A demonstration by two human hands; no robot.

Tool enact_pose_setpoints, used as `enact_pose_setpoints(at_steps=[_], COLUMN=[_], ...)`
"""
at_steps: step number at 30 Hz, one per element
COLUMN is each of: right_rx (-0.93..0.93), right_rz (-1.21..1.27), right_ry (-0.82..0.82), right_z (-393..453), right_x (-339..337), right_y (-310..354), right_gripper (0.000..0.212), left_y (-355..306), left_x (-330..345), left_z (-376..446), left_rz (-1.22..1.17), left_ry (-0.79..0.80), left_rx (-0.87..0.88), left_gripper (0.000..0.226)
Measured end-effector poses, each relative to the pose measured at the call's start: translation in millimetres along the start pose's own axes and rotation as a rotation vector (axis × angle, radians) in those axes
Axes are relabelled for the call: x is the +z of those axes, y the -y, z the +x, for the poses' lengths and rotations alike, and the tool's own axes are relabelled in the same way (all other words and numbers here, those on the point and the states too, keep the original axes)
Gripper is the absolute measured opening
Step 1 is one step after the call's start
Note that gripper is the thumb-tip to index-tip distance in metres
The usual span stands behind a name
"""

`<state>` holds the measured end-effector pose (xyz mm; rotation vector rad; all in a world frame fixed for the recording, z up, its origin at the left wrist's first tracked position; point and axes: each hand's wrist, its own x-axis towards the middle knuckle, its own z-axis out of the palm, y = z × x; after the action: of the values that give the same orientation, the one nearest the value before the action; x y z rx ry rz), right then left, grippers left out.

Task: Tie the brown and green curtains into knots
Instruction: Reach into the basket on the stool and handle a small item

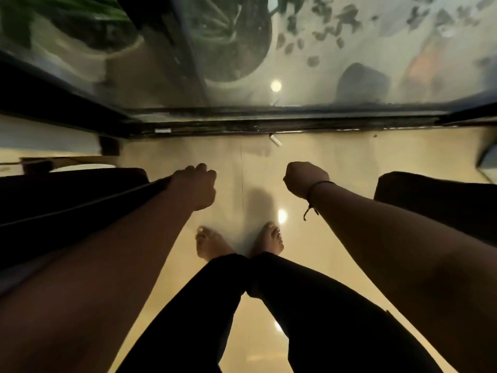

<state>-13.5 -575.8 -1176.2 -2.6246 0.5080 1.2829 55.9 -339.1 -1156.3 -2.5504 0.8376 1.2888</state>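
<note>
Looking down, bare feet (215,242) on a glossy tile floor (336,162) are seen before a glass door (295,63) and its dark track (242,125). Left hand (195,185) is curled against a dark curtain (67,200) at left; whether it is grasped cannot be told. Right hand (304,177), string bracelet (312,195) at its wrist, is clenched, nothing seen in it. Another dark curtain (435,200) hangs at right. Potted plants (228,36) are blurred beyond the glass.

1. You have no text, label, brand, number or sign to read anywhere in this head view.
2. Every surface you see is too dim or blurred to show any lettering.
</note>
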Motion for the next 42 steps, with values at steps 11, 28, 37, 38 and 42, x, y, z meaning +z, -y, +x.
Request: enact_pose_setpoints(at_steps=[11, 28, 37, 38, 42], right_rx=[0.051, -0.083, -0.129, -0.145, -0.253], right_rz=[0.151, -0.027, 0.076, 0.101, 0.111], right_ry=[-0.179, -0.101, -0.363, -0.380, -0.404], right_z=[133.2, 176.7, 153.6, 154.3, 148.0], right_x=[25.8, 65.6, 93.4, 93.9, 96.0], right_y=[-5.2, 8.1, 5.3, 7.4, 16.0], right_gripper=[0.031, 0.043, 0.024, 0.023, 0.020], left_y=[28.9, 105.2, 140.1, 141.2, 136.1], left_x=[51.2, 62.3, 55.1, 55.8, 62.3], left_z=[74.0, 98.9, 145.6, 151.1, 167.4], left_rz=[-0.138, -0.506, -0.321, -0.295, -0.383], left_ry=[0.021, -0.286, -0.471, -0.463, -0.473], left_rx=[-0.074, -0.336, -0.428, -0.450, -0.590], left_gripper=[0.038, 0.041, 0.032, 0.031, 0.039])
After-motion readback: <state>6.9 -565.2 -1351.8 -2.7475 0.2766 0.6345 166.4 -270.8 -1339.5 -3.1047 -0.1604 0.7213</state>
